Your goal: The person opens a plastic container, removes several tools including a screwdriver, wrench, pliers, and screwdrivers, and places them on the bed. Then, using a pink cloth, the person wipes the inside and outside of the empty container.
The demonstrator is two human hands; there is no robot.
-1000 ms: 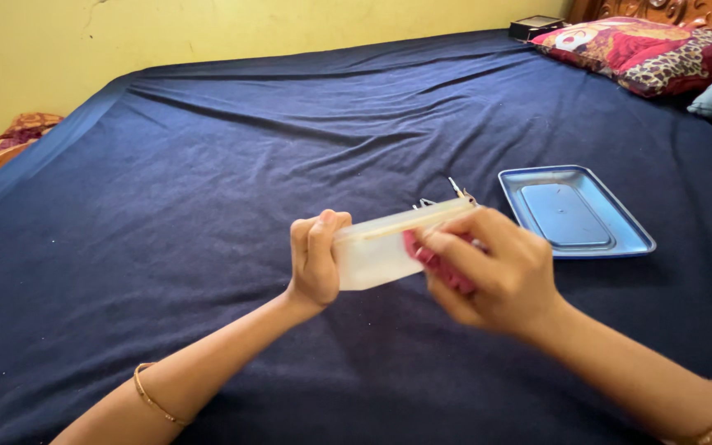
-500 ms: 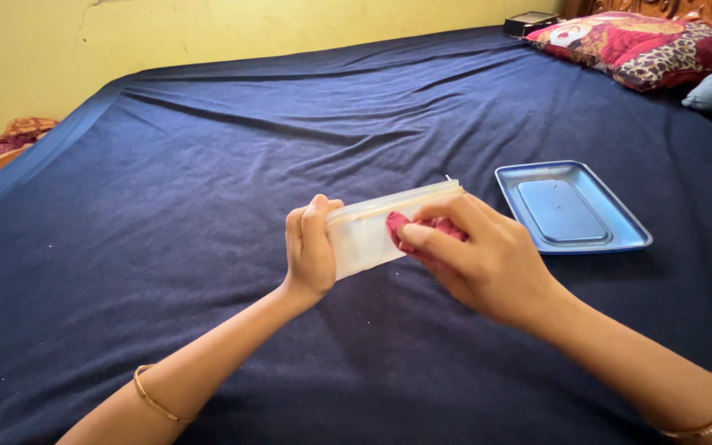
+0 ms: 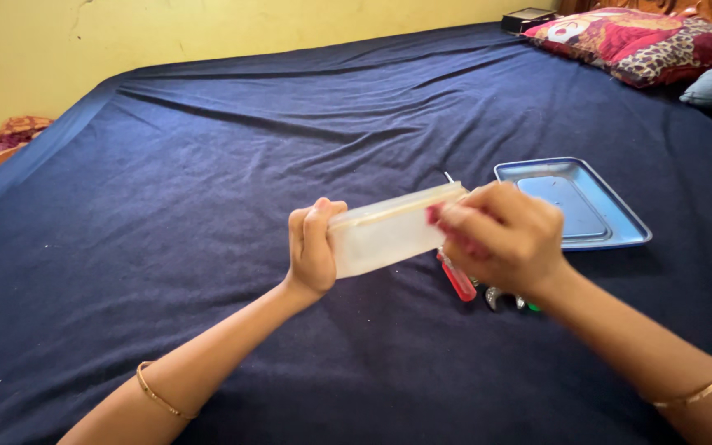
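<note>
Blue bedsheet (image 3: 208,247); hands (image 3: 313,247) (image 3: 500,239) grip translucent, perhaps plastic, box (image 3: 385,231).

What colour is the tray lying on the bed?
The tray is metallic blue-grey, seen best in the head view, lying right of the hands.

My feed is bright and evenly lit — soft daylight that seems to enter from the right, where the pillows (image 3: 644,41) and the metal tray (image 3: 574,206) catch a pale sheen. The yellow wall (image 3: 208,29) glows warm, without blown-out glare. Shadows are faint: a soft one lies on the blue bedsheet (image 3: 166,231) under my right hand (image 3: 500,239). That hand is smeared by motion blur; my left hand (image 3: 313,247) is sharper. The wide lens stretches my forearms at the lower corners — the far edges look slightly soft.
</note>
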